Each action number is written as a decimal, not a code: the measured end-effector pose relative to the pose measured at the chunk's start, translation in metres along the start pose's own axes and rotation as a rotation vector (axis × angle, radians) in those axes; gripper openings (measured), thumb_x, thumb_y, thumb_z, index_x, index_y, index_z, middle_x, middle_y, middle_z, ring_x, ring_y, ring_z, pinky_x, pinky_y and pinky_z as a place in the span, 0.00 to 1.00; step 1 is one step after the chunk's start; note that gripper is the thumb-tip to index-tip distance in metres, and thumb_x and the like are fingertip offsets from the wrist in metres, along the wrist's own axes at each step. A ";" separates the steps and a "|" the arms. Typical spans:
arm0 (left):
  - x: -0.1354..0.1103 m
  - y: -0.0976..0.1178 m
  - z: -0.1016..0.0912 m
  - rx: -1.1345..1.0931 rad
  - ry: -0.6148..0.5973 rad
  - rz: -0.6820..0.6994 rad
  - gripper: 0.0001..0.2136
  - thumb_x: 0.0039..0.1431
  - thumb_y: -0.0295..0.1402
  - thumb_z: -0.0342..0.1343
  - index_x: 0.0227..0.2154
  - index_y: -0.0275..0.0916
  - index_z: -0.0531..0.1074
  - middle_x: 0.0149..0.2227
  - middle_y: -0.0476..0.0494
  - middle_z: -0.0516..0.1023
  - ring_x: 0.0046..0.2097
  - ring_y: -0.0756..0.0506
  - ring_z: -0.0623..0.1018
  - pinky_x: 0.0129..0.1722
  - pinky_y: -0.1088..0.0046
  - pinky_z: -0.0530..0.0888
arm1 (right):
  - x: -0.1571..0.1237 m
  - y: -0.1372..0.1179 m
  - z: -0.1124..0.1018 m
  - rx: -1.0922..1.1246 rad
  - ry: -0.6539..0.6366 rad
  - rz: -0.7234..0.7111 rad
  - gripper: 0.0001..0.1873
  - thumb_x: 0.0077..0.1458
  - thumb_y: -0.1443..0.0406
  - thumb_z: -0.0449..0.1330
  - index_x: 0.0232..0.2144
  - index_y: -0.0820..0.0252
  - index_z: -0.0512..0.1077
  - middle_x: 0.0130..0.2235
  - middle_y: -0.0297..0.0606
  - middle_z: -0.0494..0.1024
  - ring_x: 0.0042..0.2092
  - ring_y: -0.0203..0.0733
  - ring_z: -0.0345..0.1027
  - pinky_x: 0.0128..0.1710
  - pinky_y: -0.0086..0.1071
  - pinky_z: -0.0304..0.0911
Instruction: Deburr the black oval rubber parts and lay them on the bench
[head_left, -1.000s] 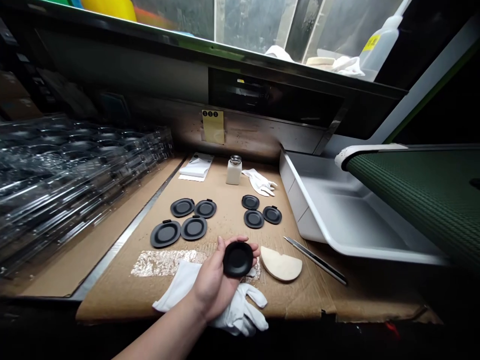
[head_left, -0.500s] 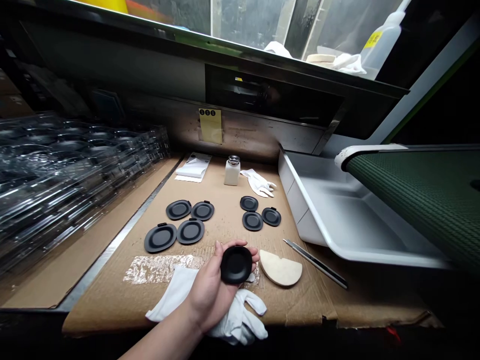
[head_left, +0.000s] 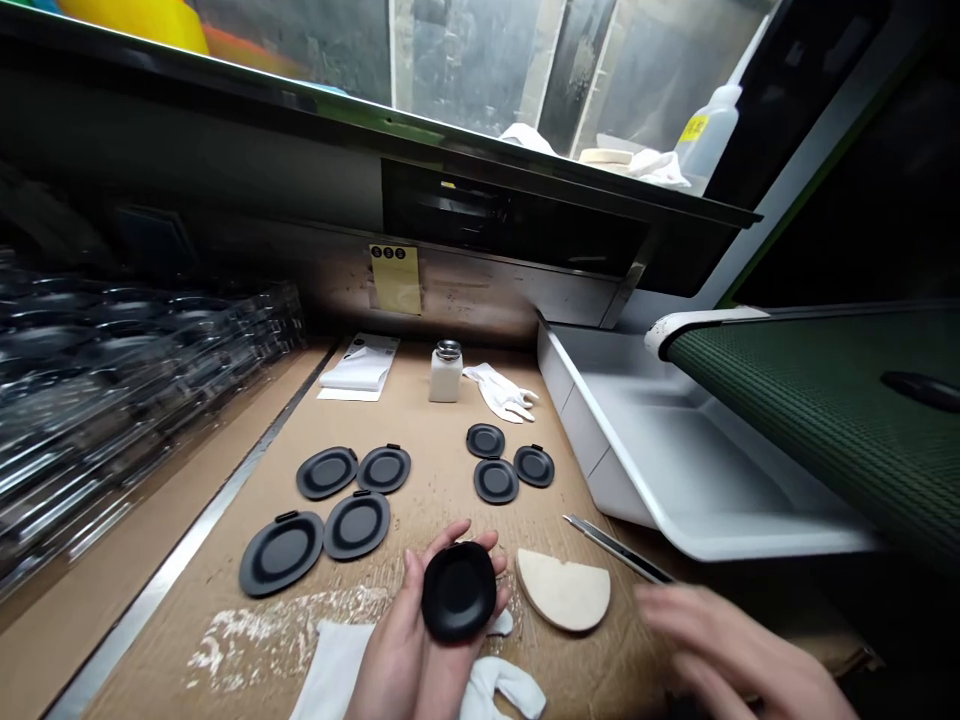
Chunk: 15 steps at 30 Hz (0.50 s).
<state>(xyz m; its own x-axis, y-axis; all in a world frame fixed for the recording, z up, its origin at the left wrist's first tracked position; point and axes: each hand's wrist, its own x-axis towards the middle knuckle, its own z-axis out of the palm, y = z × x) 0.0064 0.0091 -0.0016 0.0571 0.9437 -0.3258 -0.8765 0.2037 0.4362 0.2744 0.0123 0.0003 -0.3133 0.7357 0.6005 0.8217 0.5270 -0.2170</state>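
Observation:
My left hand [head_left: 420, 640], palm up, holds a black rounded disc-like lid [head_left: 459, 590] with its fingers curled round the edge. Blurred by motion, my right hand [head_left: 735, 640] is at the lower right, fingers stretched out and thumb apart, with nothing visible in it. Just beyond its fingertips lies a utility knife [head_left: 615, 548]. Between the hands rests a cream half-round pad [head_left: 564, 590]. A white glove [head_left: 337, 660] lies partly under my left hand. Similar black lids lie in two groups: a left one [head_left: 357, 524] and a right one [head_left: 496, 481].
Clear plastic trays [head_left: 150, 390] are stacked at the left. A grey-white bin [head_left: 622, 440] stands right, beside a green conveyor belt [head_left: 825, 380]. Toward the back are a white dispenser bottle [head_left: 446, 375], a glove [head_left: 499, 392] and white sheets [head_left: 360, 368] on the cardboard [head_left: 420, 420].
My right hand has come into view at the lower right. My left hand still holds the black lid, now lower in the picture. The view has shifted, so the table things appear lower.

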 end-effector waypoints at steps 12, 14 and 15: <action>0.017 0.010 -0.024 -0.033 -0.280 -0.099 0.18 0.57 0.41 0.46 0.46 0.39 0.72 0.52 0.27 0.68 0.54 0.33 0.67 0.55 0.53 0.58 | 0.012 0.029 0.069 -0.237 -0.222 0.152 0.20 0.59 0.60 0.45 0.46 0.61 0.70 0.48 0.42 0.74 0.47 0.44 0.70 0.45 0.38 0.70; 0.017 0.010 -0.024 -0.038 -0.281 -0.107 0.17 0.57 0.40 0.49 0.45 0.39 0.73 0.51 0.26 0.69 0.54 0.32 0.66 0.56 0.52 0.56 | 0.015 0.028 0.069 -0.223 -0.237 0.176 0.18 0.59 0.60 0.46 0.43 0.59 0.71 0.47 0.40 0.74 0.47 0.44 0.70 0.45 0.39 0.69; 0.017 0.010 -0.025 -0.045 -0.276 -0.109 0.16 0.56 0.39 0.50 0.44 0.39 0.74 0.51 0.26 0.70 0.54 0.32 0.66 0.56 0.52 0.56 | 0.015 0.028 0.069 -0.220 -0.242 0.177 0.17 0.59 0.60 0.47 0.42 0.57 0.71 0.47 0.39 0.75 0.47 0.43 0.70 0.45 0.37 0.70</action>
<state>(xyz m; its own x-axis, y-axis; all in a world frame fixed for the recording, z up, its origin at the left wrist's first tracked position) -0.0130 0.0205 -0.0235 0.2742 0.9535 -0.1253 -0.8780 0.3014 0.3719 0.2599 0.0680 -0.0498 -0.2388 0.9005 0.3633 0.9477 0.2978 -0.1151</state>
